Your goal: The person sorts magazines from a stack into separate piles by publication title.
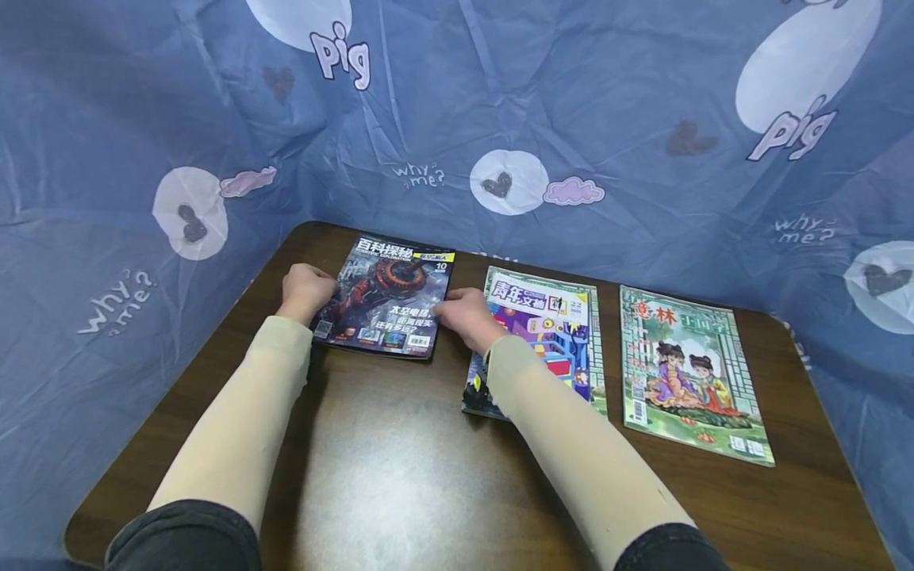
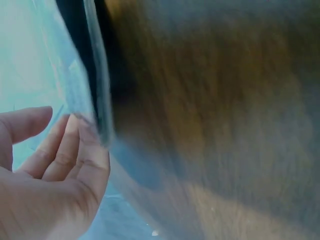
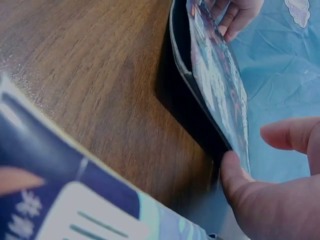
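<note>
A dark science magazine (image 1: 385, 297) with a red and black machine on its cover lies at the back left of the table. Along its left edge, my left hand (image 1: 305, 289) touches with the fingertips; in the left wrist view the thumb of this left hand (image 2: 60, 170) stands apart from the fingers. My right hand (image 1: 467, 316) is at the opposite edge. From the right wrist, a digit of the right hand (image 3: 270, 190) presses that edge while another is held away from it. The magazine's cover (image 3: 220, 85) bows up from darker layers beneath.
Right of it lies a purple youth magazine (image 1: 517, 297) on top of a green-bordered one (image 1: 598, 349), partly under my right forearm. Farther right is a green magazine (image 1: 689, 373) with two cartoon figures. Blue printed cloth (image 1: 443, 103) hangs behind the wooden table (image 1: 385, 460).
</note>
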Tool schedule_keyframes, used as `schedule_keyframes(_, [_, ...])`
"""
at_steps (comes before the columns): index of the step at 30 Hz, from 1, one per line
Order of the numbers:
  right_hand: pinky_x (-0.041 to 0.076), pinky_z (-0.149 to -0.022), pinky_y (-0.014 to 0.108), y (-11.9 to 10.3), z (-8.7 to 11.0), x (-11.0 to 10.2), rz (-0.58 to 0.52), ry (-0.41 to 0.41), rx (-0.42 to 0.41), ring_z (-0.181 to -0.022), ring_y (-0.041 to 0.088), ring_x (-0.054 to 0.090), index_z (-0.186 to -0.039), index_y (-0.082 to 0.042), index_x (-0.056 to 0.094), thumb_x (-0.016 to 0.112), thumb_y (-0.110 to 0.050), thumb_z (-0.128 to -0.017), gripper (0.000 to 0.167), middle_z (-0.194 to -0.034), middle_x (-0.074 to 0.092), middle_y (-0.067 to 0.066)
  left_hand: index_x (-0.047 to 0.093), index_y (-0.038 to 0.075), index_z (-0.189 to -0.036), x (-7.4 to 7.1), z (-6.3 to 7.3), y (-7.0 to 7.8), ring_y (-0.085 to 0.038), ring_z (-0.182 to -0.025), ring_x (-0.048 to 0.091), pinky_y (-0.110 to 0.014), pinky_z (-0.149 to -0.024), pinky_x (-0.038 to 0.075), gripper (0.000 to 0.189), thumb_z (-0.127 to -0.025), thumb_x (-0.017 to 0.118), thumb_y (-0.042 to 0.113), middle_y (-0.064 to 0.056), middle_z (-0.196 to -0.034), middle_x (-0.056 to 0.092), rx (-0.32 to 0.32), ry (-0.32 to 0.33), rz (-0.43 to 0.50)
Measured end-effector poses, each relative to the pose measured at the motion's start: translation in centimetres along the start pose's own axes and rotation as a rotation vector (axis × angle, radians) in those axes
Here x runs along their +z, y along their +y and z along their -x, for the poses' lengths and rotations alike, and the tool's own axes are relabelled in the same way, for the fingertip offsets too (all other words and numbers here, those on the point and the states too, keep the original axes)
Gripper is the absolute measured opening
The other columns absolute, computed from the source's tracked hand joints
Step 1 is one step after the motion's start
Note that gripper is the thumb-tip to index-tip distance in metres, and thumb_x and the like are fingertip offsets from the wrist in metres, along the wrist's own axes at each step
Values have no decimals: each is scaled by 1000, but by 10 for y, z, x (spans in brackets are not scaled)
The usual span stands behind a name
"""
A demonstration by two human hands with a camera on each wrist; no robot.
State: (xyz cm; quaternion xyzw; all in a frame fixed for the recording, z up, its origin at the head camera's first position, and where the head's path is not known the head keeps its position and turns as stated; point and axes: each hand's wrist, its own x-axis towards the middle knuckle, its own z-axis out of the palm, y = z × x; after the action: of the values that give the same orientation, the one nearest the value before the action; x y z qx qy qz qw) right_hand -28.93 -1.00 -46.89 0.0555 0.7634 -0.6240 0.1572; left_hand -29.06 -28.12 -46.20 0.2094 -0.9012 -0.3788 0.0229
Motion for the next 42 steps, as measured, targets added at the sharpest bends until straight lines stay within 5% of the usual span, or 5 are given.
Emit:
schedule_keyframes(12, [49, -98, 39, -7, 15, -6, 207, 68, -83, -110, 29, 56, -139, 12, 52, 67, -7, -85, 59, -134, 58, 24, 72, -9, -112, -1, 8, 9, -46, -118, 50, -54, -102, 42, 33, -93, 58, 13, -27, -119, 65, 93, 56, 31])
schedule_keyframes(27, [51, -98, 34, -14, 39, -27, 47, -2, -181, -120, 30, 61, -139, 11, 53, 68, -5, -91, 53, -131, 62, 26, 73, -5, -117, 21, 49, 53, -34, -103, 65, -45, -86, 52, 31, -93, 64, 12, -20, -109, 72, 264, 59, 186])
schedule_keyframes(42, [50, -99, 38, -9, 69, -81, 23, 38, -268, -119, 25, 62, -141, 2, 56, 66, -12, -95, 49, -133, 63, 16, 70, -8, -119, 37, 104, 99, -32, -99, 67, -39, -86, 55, 29, -95, 67, 10, -21, -110, 71, 376, -137, 367])
